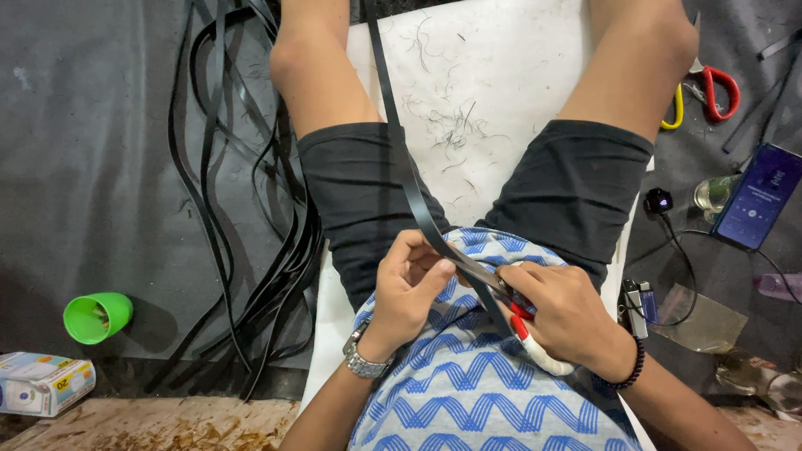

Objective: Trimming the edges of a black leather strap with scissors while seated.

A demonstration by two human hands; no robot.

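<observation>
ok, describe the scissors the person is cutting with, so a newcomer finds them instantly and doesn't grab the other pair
Start at the blue-and-white zigzag shirt at bottom centre; just above it the two hands meet over the lap. The right hand grips the working scissors, whose blades bite into a long black strip pinched by the left hand. Their handles are red and white, unlike the red-and-yellow-handled scissors lying idle at top right.

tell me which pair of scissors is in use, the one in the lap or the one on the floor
The scissors in the right hand, white and red handled, blades on the black strip. The red and yellow pair lies untouched by the knee.
</observation>
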